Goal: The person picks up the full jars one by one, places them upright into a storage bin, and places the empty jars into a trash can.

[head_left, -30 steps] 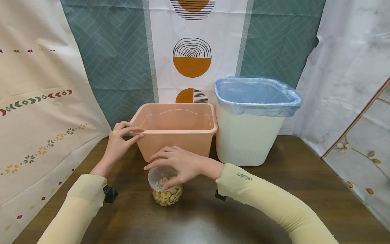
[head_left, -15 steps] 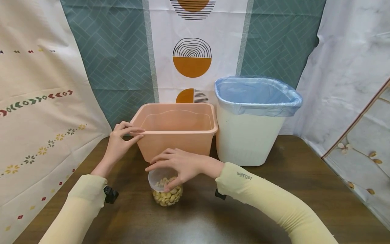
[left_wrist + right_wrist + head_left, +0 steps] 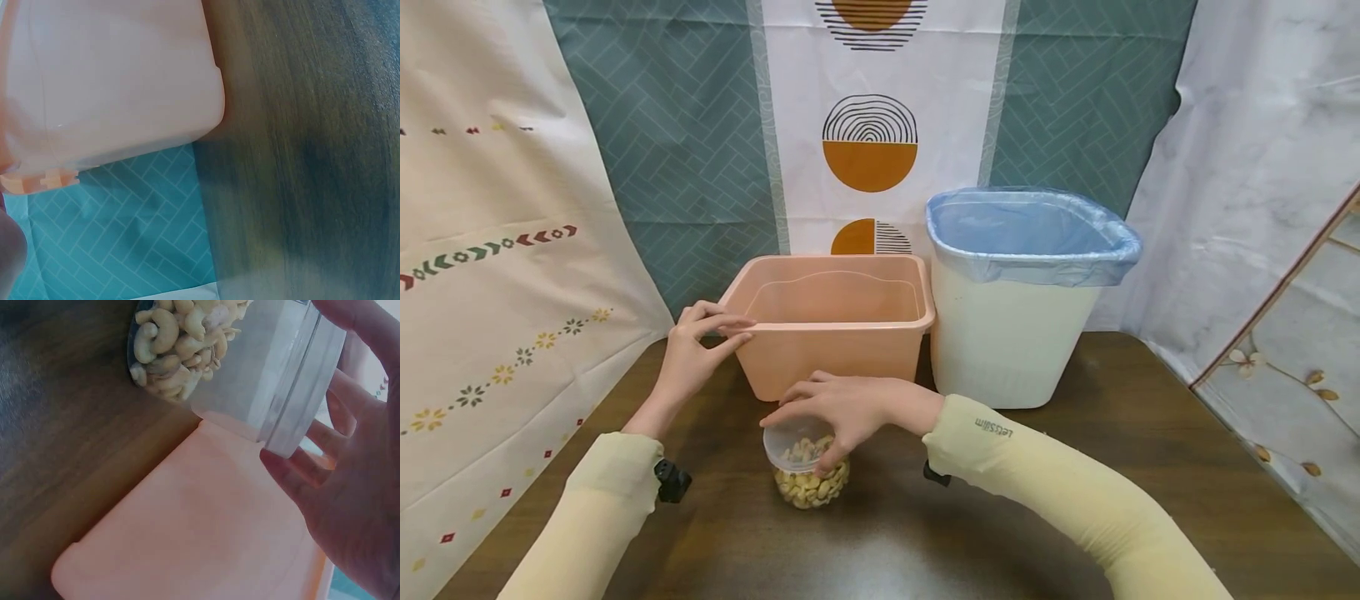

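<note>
A clear plastic jar (image 3: pixel 811 490) partly filled with cashews (image 3: pixel 178 344) stands upright on the table in the head view. Its translucent lid (image 3: pixel 306 384) sits on top, and my right hand (image 3: pixel 850 408) grips that lid from above, thumb on the near side and fingertips at the far left edge. My left hand (image 3: pixel 696 348) pinches the front left corner of a pink plastic bin's rim, thumb below and fingers over it. The pink bin (image 3: pixel 827 358) stands right behind the jar. In the left wrist view, only a blurred bit of my left hand (image 3: pixel 11 253) shows at the edge.
To the right of the pink bin stands a taller white waste bin (image 3: pixel 1007 342) lined with a blue bag (image 3: pixel 1037 271). Both stand on a dark wooden table (image 3: pixel 715 533). Patterned cloths hang behind and at both sides, including a green one (image 3: pixel 677 125).
My right hand has turned a little on the lid, its thumb shifting right and its knuckles dropping slightly. The jar and the left hand stay where they were.
</note>
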`<state>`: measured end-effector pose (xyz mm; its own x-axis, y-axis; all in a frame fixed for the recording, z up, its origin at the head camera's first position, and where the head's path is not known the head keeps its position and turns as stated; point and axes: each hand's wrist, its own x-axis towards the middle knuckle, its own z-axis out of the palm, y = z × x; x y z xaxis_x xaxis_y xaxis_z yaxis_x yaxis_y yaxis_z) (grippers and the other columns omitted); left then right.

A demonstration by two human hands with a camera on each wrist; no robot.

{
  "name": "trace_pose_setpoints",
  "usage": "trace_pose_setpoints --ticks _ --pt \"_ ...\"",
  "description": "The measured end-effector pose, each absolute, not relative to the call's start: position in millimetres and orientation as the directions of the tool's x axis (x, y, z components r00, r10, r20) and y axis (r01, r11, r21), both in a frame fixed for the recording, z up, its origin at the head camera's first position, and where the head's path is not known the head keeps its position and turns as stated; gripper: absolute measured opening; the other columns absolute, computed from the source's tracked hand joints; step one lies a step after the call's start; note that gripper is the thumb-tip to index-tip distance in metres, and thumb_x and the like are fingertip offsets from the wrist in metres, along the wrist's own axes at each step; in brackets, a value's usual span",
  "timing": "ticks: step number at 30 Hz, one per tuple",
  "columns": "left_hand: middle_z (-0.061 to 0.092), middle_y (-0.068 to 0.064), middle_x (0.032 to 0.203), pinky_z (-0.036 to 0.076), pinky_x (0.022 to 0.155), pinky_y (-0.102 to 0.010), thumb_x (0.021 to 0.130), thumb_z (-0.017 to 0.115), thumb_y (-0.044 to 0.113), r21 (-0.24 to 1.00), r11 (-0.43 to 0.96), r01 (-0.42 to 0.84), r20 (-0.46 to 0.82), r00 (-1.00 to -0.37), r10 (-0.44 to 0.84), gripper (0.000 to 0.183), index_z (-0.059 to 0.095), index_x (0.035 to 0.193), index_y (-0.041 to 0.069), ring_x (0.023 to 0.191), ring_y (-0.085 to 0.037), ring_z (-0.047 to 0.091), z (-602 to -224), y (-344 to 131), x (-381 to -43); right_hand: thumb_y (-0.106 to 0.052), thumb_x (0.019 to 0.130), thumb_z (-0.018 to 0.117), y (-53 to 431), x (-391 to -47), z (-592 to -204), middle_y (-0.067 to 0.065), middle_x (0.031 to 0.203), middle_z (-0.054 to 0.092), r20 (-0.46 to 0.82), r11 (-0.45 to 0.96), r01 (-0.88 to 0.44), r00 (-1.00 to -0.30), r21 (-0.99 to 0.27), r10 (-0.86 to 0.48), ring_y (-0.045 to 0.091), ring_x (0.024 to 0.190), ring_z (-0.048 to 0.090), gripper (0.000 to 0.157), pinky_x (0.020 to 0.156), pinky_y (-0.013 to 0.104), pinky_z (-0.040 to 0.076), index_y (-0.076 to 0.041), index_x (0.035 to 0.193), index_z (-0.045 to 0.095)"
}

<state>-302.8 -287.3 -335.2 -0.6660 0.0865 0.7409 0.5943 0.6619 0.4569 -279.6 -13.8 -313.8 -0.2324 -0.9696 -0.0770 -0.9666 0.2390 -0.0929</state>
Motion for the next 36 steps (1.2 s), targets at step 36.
trace_pose_setpoints --ticks 36 --pt "0.059 -0.003 0.1 0.028 0.078 -0.028 0.081 0.079 0.008 0.47 0.659 0.587 0.734 -0.675 0.078 0.022 0.079 0.102 0.013 0.092 -0.001 0.038 -334.4 -285.8 -300.1 -0.052 0.07 0.084 -2.1 -276.5 -238.5 -0.004 0.14 0.045 -0.277 0.187 -0.982 -0.174 -0.018 -0.945 0.013 0.127 0.04 0.089 0.107 0.034 0.039 -0.032 0.145 0.042"
